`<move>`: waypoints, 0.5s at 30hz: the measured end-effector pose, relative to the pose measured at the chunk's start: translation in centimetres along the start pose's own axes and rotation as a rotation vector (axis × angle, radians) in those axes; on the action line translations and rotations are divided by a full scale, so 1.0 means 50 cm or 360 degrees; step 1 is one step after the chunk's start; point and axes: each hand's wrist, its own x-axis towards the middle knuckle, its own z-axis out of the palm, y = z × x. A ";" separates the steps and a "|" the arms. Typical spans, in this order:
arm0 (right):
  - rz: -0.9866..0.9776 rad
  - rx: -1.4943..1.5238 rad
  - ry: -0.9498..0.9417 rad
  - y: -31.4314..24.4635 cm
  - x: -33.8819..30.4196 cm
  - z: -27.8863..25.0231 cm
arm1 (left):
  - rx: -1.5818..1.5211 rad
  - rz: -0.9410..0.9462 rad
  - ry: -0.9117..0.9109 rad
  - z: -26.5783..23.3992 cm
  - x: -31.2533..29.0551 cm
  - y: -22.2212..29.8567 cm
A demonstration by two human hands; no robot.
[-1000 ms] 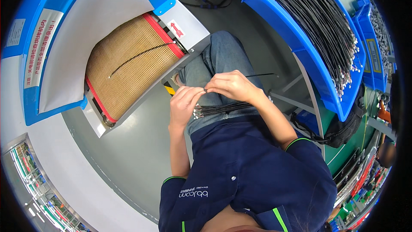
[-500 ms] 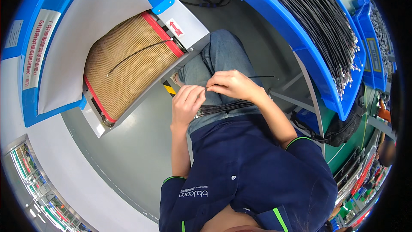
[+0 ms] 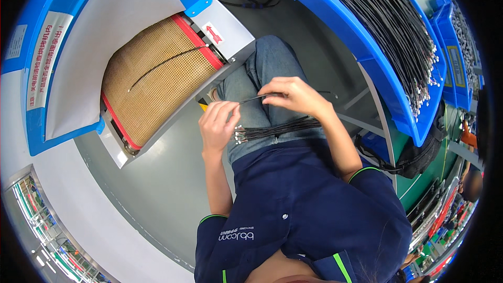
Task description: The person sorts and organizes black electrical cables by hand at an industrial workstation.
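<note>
A thin black cable (image 3: 253,98) stretches between my two hands above my lap. My left hand (image 3: 217,124) is closed, pinching the cable at its left end. Farther along, my right hand (image 3: 293,96) has its fingers closed round the same cable, and a free end sticks out to the right past the wrist. Across my thighs lies a bundle of black cables (image 3: 280,129) with small white connectors at its left end; my right forearm hides the other end. Another single black cable (image 3: 166,63) rests on the tan mesh belt (image 3: 152,99) at the left.
A machine with a blue and white hood (image 3: 112,15) stands over the red-edged belt. At the upper right, a large blue bin (image 3: 361,47) holds many black cables, with a second blue bin (image 3: 456,57) beyond it. A black bag (image 3: 424,149) hangs below the bins.
My hands have drawn apart, the left one moving left, so more of the held cable shows between them. The cable on the belt has shifted slightly toward the hood.
</note>
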 end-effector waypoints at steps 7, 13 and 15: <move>0.0129 0.0038 0.0035 0.007 -0.008 -0.014 | 0.0113 -0.0127 0.0045 -0.016 -0.012 -0.018; -0.0140 -0.0465 0.0218 0.021 -0.006 -0.025 | 0.0255 -0.0203 0.0117 -0.054 -0.031 -0.046; -0.0107 -0.0650 0.0261 0.026 -0.013 -0.053 | 0.0320 -0.0254 0.0153 -0.081 -0.051 -0.069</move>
